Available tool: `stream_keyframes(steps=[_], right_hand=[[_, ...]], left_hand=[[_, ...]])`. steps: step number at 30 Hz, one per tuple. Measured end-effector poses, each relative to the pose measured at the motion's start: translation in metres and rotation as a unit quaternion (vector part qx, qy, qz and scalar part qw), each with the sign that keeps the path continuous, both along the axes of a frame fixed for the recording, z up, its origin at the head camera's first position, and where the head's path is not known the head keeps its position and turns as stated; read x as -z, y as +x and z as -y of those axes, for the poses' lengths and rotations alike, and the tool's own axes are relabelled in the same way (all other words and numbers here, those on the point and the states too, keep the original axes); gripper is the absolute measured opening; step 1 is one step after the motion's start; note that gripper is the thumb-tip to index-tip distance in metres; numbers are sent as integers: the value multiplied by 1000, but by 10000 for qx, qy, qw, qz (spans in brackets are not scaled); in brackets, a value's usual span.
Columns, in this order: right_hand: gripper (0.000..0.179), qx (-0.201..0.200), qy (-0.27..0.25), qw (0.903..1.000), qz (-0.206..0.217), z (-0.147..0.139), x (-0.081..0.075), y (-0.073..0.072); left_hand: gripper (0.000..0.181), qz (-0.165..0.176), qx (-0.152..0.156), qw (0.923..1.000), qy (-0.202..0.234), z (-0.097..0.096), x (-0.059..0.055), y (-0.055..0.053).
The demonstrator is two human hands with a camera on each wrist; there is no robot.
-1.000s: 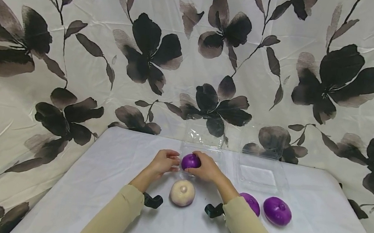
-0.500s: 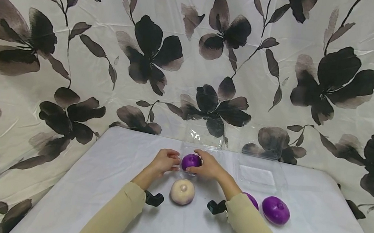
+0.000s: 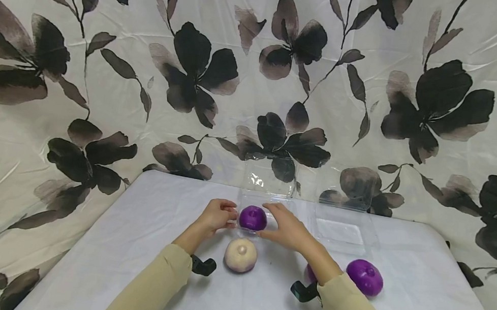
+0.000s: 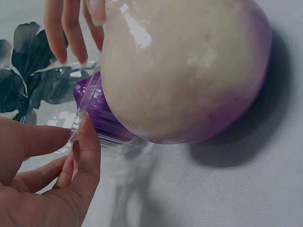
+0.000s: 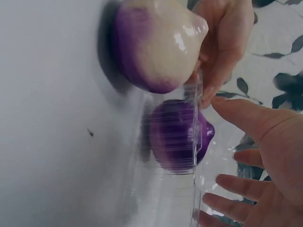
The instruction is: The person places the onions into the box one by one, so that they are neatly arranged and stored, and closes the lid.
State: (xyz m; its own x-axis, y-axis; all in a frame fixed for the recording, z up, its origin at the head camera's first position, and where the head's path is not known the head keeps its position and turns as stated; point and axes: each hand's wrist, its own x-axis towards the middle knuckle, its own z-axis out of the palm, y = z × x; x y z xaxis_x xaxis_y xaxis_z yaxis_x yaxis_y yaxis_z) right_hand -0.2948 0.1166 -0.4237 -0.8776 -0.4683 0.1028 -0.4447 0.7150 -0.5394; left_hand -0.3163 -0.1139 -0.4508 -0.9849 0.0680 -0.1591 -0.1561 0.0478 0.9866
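Note:
A glossy purple onion with a small pointed tip sits inside the left clear plastic container. My left hand pinches the container's rim between thumb and fingers, as the left wrist view shows. Beside the onion's right side, my right hand hovers with spread fingers, holding nothing. In the right wrist view its fingers are apart from the onion, near the container's rim. In front of the container, between the forearms, lies a cream-coloured turnip with purple on its underside.
Another clear container stands to the right, its lid raised against the floral cloth. On the white table, a purple onion lies at the right; another is mostly hidden behind my right wrist.
My right hand has let go of the purple onion and drawn back to the right, its fingers opening. The onion stays in the container. My left hand keeps its place.

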Motion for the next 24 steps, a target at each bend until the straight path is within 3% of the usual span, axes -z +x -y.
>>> stream_keyframes(steps=[12,17,24], right_hand=[[78,-862,-394,9955,43,-12,-3,39],[76,-1170,-713,9905,110,-11,1,48],[69,-1212,-961,9875,-307,-2,12,51]], left_hand=[[43,-1,76,10000,9,1,1,1],[43,28,46,10000,-80,1,-1,1],[43,25,42,10000,-86,1,-2,-1]])
